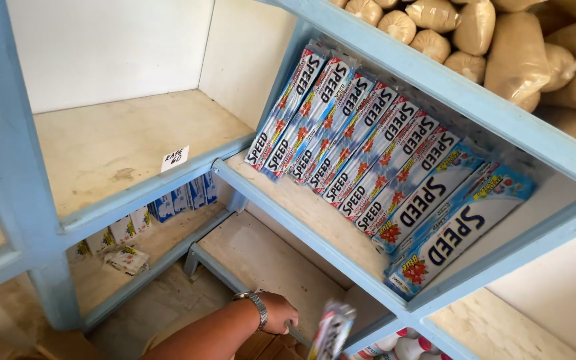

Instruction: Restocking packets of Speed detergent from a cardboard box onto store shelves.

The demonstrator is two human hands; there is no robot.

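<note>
1. Nearest to me, at the bottom edge: one hand [278, 313] on a forearm with a metal wristwatch [256, 305]. The arm enters from the lower left, so I take it as the left hand. Its fingers curl downward out of sight; I cannot tell whether they grip anything.
2. Just beside that hand, to its right: a blurred packet [331, 331], red, white and blue, standing upright. No fingers show on it, and I cannot tell what holds it. The right hand is out of view.
3. Behind the hand: the lowest shelf board [261, 257], pale and bare where visible. White bottles [395, 348] show at the bottom edge to the right.
4. Lower left compartment: small cartons [168, 203] in a row along the back, with a crumpled sachet pack [127, 259] lying in front of them.
5. Middle right compartment: a row of long flat packets [361, 150], leaning side by side, red-and-white ones on the left and blue ones on the right.
6. Middle left compartment: a worn board carrying a small paper tag [175, 158] near its front edge.
7. The light blue frame [8, 167] divides all compartments.
8. Farthest, top right: tied bags [515, 53] of tan grain piled on the upper shelf.
</note>
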